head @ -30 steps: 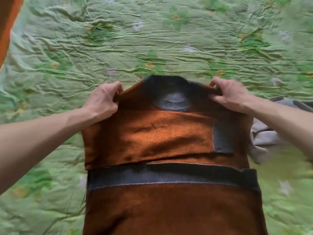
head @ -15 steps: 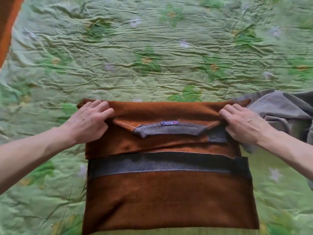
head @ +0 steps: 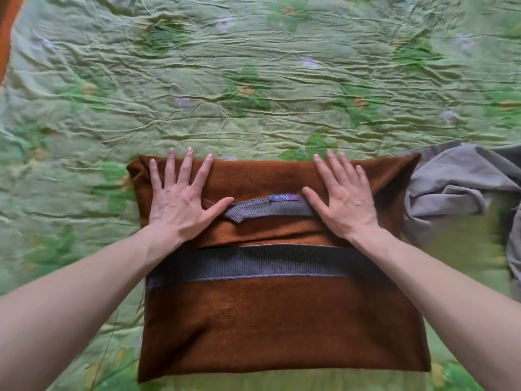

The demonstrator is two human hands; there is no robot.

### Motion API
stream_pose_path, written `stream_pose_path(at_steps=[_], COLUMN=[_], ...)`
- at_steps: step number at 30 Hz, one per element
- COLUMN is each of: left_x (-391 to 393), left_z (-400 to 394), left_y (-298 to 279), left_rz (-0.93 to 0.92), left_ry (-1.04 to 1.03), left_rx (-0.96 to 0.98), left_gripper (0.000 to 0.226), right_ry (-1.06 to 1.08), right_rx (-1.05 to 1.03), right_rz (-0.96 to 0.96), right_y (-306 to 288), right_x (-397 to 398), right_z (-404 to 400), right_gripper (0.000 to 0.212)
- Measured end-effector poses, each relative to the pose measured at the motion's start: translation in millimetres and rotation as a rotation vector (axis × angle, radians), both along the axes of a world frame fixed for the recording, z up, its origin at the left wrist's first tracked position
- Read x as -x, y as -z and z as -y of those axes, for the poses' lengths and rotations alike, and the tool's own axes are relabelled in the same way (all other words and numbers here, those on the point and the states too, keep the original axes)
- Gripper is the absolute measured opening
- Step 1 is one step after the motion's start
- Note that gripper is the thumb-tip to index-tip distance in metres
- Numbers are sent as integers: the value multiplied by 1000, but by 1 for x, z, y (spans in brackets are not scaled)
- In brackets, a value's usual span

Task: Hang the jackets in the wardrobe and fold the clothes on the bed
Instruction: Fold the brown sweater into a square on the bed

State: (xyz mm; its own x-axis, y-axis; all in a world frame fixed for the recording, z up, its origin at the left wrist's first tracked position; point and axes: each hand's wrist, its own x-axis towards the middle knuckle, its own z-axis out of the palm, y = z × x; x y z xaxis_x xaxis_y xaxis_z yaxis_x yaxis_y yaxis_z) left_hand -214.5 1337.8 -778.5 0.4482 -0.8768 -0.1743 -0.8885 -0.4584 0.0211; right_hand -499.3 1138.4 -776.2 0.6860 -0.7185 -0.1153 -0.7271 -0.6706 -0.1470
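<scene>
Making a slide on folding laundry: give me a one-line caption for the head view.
Both hands, left and right, press flat on a folded brown sweater on a green bedspread.

Rust-brown sweater (head: 282, 328) with grey ribbed bands, green floral bedspread (head: 253, 66), grey-beige garment (head: 456, 182) beside.

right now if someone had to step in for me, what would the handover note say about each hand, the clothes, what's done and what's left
Left hand: open, fingers spread, pressing flat on the far left part of the rust-brown knit sweater with grey ribbed trim.
Right hand: open, flat on the far right part of it.
The sweater lies on the crumpled green floral bedspread, folded into a rectangle, with its grey collar and blue label facing up between the hands.
A crumpled grey garment lies unfolded on the bed, just right of the sweater.
Done: the sweater looks nearly folded.
Left: perhaps one more fold, then the grey garment. No jackets or wardrobe are in view.
</scene>
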Motion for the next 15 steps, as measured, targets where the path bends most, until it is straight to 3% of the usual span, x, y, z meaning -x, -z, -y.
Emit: stream_pose_path(at_steps=[3, 10, 15], left_x=[-20, -22, 38], left_z=[-9, -7, 12], left_y=[-1, -4, -16], left_rz=[15, 23, -115], left_ry=[53, 48, 236], left_rx=[9, -24, 201], left_gripper=[102, 97, 71], right_ry=[193, 211, -11], right_rx=[-30, -44, 98], right_rz=[-54, -146, 37], right_y=[2, 2, -9], right_x=[31, 38, 28], right_z=[20, 29, 14], right_gripper=[88, 94, 67])
